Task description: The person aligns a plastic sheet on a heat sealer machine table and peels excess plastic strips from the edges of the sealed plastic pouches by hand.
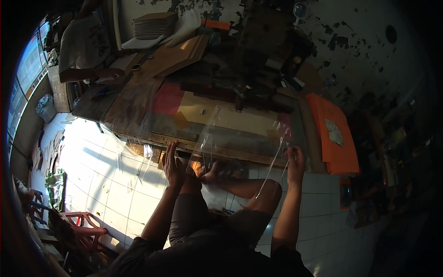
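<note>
My right hand (pixel 296 160) is raised in front of the worktable's near edge, its fingers pinched on the edge of a clear plastic sheet (pixel 240 154). The sheet is thin and see-through, with bright glints along its folds, and it hangs slanting over my knees. To the left, my left hand (pixel 172 167) is upright with its fingers stretched out; whether it touches the film I cannot tell. Behind the sheet lies a flat bed with a cream board (pixel 230 121) and a red-pink patch (pixel 167 99) at its left.
A dark machine (pixel 249 55) stands behind the bed. Orange sheets (pixel 334 136) are piled at the right. More clear film (pixel 131 122) drapes over the left table edge. A cardboard stack (pixel 154 25) stands farther back. Another person (pixel 85 48) works at far left; a red stool (pixel 85 228) is at lower left.
</note>
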### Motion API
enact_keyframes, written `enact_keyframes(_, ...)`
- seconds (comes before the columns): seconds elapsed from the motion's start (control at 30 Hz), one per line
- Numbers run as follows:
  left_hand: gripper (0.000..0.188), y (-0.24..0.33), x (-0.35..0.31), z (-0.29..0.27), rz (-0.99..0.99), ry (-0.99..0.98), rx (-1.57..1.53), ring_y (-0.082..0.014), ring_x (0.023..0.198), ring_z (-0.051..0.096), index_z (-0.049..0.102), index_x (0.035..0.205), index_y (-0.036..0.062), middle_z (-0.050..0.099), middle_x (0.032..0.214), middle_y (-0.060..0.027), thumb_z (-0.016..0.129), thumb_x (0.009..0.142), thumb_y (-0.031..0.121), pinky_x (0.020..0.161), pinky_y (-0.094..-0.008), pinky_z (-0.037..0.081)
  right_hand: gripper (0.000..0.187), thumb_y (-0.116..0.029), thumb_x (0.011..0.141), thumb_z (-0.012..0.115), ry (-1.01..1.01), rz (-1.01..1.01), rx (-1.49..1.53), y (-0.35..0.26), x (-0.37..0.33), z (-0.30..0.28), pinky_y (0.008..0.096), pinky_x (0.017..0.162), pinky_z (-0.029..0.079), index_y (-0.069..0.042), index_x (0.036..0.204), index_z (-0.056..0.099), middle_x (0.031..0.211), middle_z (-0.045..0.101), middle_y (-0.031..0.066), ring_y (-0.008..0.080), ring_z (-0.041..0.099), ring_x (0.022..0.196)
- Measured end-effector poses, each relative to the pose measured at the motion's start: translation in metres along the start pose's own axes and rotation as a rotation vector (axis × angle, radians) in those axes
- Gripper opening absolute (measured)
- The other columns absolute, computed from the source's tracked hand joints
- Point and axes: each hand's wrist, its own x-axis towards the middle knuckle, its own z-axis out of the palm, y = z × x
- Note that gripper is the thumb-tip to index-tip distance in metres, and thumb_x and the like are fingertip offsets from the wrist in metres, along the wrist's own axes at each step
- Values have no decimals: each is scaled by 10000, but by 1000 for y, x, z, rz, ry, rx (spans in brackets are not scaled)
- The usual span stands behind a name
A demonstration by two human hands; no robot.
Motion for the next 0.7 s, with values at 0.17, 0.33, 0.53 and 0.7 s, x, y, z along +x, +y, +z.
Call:
enact_keyframes(0.17,525,38,26,-14,-12,-56,-83,-321,1352,510,400,1518,54,595,1407,-140,484,1005,131,1130,-454,353,370,-405,981,686,-20,-177,249,-17,-39,-26,269,839,429,-45,1005,609,882,581,10,109,556,841)
enact_keyframes(0.33,640,93,52,-19,-34,-220,-462,-319,1321,545,384,1521,66,617,1355,-166,640,942,160,1105,-443,400,413,-451,941,722,-35,-221,305,-37,-54,-28,293,729,459,-77,1031,572,878,525,-1,107,534,803)
enact_keyframes(0.53,443,101,64,-41,-304,-302,-840,-151,918,693,545,1386,31,701,1021,-79,666,967,107,824,-294,545,407,-439,963,690,159,-130,441,-68,-57,-19,321,643,518,-56,1023,567,820,501,9,121,540,714)
enact_keyframes(0.7,350,126,77,-80,-404,-258,-1010,-41,742,605,605,1303,-16,654,894,-13,664,976,95,651,-209,496,336,-371,978,685,126,-81,444,-69,-59,-23,279,568,465,-57,1028,577,799,502,11,122,537,647)
